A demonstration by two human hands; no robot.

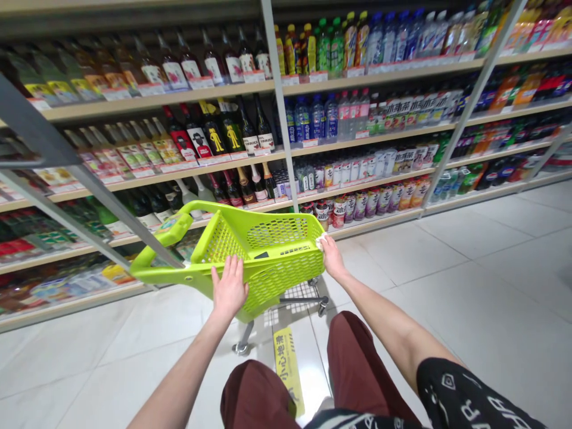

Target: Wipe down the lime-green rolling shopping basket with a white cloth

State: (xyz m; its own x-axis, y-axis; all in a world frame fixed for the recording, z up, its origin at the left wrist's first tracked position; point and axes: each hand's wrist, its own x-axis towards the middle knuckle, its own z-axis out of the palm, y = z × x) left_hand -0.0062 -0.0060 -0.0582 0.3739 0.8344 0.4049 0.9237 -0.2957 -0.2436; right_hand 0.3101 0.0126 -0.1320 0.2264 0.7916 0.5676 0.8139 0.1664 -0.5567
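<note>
A lime-green shopping cart (pixel 263 292) stands sideways in front of me, its handle toward the left. My left hand (pixel 229 287) lies on the near rim of the basket, fingers stretched out over the edge, holding nothing. At the basket's right end, my right hand (pixel 332 256) is closed on a crumpled white cloth or tissue (pixel 320 239), pressed against the rim corner. Inside the basket a small dark flat patch (pixel 261 255) shows on the floor of it; I cannot make out what it is.
Shelves (pixel 357 137) of bottled drinks run along the far side, right behind the cart. Grey metal bars (pixel 111 202) cross the left of the view. A yellow floor sign strip (pixel 288 369) lies on the white tiles (pixel 447 268) between my knees and the cart.
</note>
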